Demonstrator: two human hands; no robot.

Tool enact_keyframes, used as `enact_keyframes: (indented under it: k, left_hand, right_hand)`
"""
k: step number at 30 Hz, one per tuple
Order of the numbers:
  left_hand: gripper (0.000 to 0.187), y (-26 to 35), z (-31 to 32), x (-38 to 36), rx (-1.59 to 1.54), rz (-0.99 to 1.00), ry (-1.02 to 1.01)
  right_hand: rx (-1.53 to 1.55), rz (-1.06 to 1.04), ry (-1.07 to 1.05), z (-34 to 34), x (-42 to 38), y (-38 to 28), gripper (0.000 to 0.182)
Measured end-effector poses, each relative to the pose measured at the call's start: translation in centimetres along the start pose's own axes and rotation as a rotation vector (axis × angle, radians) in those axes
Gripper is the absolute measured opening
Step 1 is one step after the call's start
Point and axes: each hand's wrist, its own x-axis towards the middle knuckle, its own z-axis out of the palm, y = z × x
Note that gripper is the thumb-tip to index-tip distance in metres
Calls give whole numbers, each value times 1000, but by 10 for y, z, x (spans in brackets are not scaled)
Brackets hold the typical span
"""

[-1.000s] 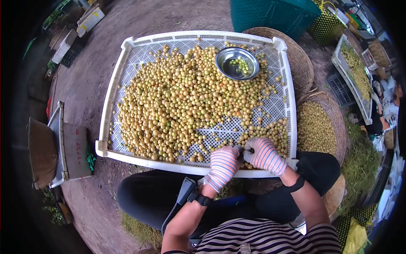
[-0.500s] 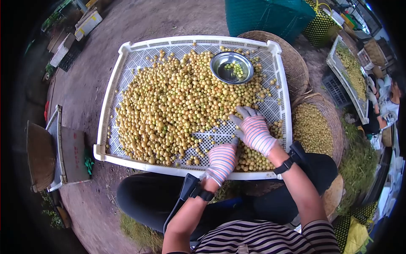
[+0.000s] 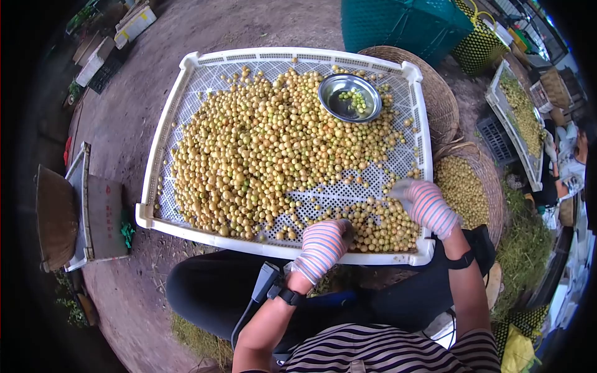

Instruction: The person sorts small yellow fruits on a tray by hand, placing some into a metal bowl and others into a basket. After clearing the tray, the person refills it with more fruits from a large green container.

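A white mesh tray [image 3: 283, 247] holds a wide heap of small yellow-green fruits [image 3: 249, 149]. My left hand [image 3: 324, 244], in a striped glove, rests low over the tray's front part beside some fruits; its fingers are curled and mostly hidden. Near the right rim, my right hand [image 3: 428, 204], also gloved, is at the edge of a smaller pile of fruits [image 3: 379, 227]; its fingertips are blurred. On the heap at the back right sits a metal bowl [image 3: 349, 97] with several green fruits in it.
Woven baskets [image 3: 476, 183] stand right of the tray, one with fruits. A teal bag [image 3: 404, 28] is behind them. At the far right a person [image 3: 569, 161] is beside another tray [image 3: 519, 121]. Crates [image 3: 106, 217] stand at the left, cut stalks [image 3: 525, 248] at the right.
My right hand has moved right, away from my left hand, towards the tray's right rim. Loose fruits now form a fuller pile between my hands. The view has shifted slightly.
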Motion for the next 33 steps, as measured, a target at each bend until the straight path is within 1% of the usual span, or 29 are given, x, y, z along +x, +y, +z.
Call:
enact_keyframes:
  k: [1,4,5,6,7,10,13,14,17,18,21,22,23,25,28,29,30,31,32,33]
  left_hand:
    - [16,0,-2,1,-11,-9,13]
    - [14,-8,-1,5,20,-39,63]
    - [14,-10,1,7,41,-49,78]
    - [14,-7,-4,7,44,-85,48]
    - [14,-8,-4,8,30,-81,74]
    - [16,-15,1,11,9,-85,124]
    - [17,-14,-3,10,-16,-93,128]
    - [18,-11,-6,10,11,-109,106]
    - [21,-10,-3,10,-226,-143,153]
    - [29,-22,10,13,-359,-121,194]
    - [31,-14,2,14,-1118,-379,49]
    - [32,-15,2,13,-1179,-339,20]
    - [32,-21,6,16,-1268,-285,7]
    - [27,-18,1,16,-1301,-319,-57]
    - [22,-20,0,16,-1446,-325,-99]
    - [22,-19,0,15,-1491,-333,-79]
    - [21,-15,-2,14,-1536,-340,-60]
    - [21,-12,-2,13,-1581,-345,-43]
    - [23,-13,-2,14,-1651,-309,-44]
    - [24,-14,-3,15,-1639,-301,-45]
  right_hand:
    - [60,68,69,-4,12,-2,25]
    - [63,12,216,13,44,-6,20]
    - [21,-5,215,19,54,-11,20]
    - [-21,-21,214,26,63,-19,20]
    - [-60,-38,212,33,72,-23,19]
    - [-371,-10,177,53,94,-22,19]
    - [-365,-1,177,56,92,-15,20]
    - [-365,42,146,55,90,-13,18]
    - [-252,40,177,47,83,-16,15]
    - [-87,67,190,42,77,-20,12]
    - [298,120,-52,12,64,-50,13]
    - [268,72,-97,10,61,-58,17]
    - [219,-10,-91,11,57,-62,17]
    - [119,-176,-73,11,53,-70,19]
    - [85,-189,-98,6,52,-77,22]
    - [69,-194,-97,5,52,-77,22]
    - [88,-215,-140,-2,52,-78,23]
    - [166,-187,-115,-4,53,-72,23]
    - [242,-156,-91,-7,52,-61,24]
    - [317,-126,-67,-9,50,-48,24]
